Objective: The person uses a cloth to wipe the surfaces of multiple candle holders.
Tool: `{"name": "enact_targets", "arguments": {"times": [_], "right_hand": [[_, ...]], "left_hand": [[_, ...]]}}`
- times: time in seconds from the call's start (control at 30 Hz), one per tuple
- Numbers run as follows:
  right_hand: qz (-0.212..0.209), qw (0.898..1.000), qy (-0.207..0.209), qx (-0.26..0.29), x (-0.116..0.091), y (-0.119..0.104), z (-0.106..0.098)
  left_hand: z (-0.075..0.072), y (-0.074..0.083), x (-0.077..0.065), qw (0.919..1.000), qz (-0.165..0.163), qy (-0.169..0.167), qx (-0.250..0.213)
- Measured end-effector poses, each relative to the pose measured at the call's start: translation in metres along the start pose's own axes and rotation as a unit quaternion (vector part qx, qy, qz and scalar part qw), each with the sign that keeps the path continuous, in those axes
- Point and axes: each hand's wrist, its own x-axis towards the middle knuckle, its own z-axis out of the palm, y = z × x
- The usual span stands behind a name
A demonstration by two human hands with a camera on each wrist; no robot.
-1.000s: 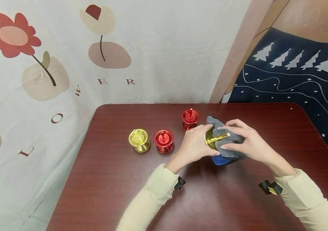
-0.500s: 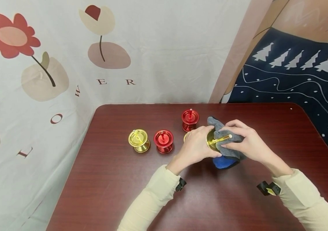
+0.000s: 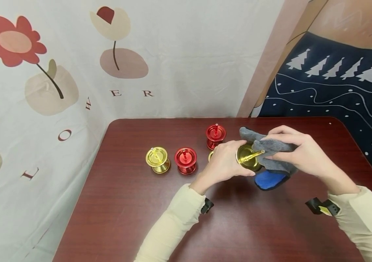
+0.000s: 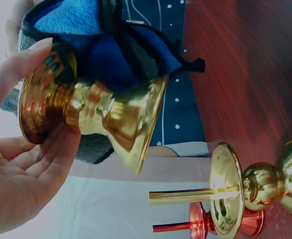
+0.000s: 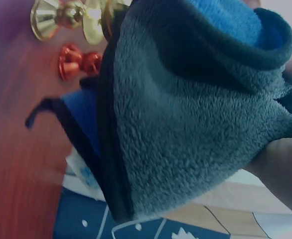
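Note:
My left hand (image 3: 221,162) grips a shiny gold candle holder (image 3: 245,163) by its dish, its central stem pointing up and right. The left wrist view shows that candle holder's flared foot (image 4: 136,124) tilted sideways above the table, with the fingers around the dish. In my right hand (image 3: 304,154) is a fluffy cloth (image 3: 274,146), grey on one side and blue on the other, pinched between thumb and fingers. A fold of it overlaps the right side of the dish. The cloth (image 5: 181,114) fills much of the right wrist view and hides most of the right fingers.
On the reddish-brown table (image 3: 133,218) stand a gold candle holder (image 3: 157,159) and two red ones, one in front (image 3: 185,160) and one farther back (image 3: 216,136). Another gold candle holder (image 4: 225,191) is mostly hidden behind my left hand in the head view. Printed curtains (image 3: 186,72) hang behind.
My right hand has moved right with the cloth, baring more of the dish and more of the blue side. The left hand has shifted slightly right with the candle holder.

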Motion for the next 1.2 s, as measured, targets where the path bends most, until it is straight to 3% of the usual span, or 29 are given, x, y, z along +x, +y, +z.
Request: {"name": "enact_targets", "arguments": {"times": [0.23,0.53,0.73,0.9,1.07,1.2], "right_hand": [[0.063,0.998,-0.006,0.008,-0.004,0.004,0.003],[0.104,0.994,0.014,0.022,-0.010,0.008,0.014],[0.102,0.995,-0.010,0.011,-0.007,0.014,0.016],[0.084,0.996,-0.020,0.005,-0.006,0.020,0.020],[0.067,0.998,-0.008,0.006,-0.007,0.023,0.024],[0.061,0.998,0.006,0.009,-0.006,0.023,0.026]], "left_hand": [[-0.005,-0.004,-0.002,0.9931,-0.024,0.013,-0.114],[0.001,-0.008,-0.006,0.9820,-0.053,0.040,-0.177],[0.005,-0.008,-0.005,0.9754,-0.071,0.037,-0.205],[0.008,-0.007,-0.004,0.9642,-0.052,0.017,-0.259],[0.007,-0.007,-0.004,0.9769,-0.041,0.023,-0.208],[0.005,-0.006,-0.004,0.9794,-0.036,0.016,-0.198]]}}
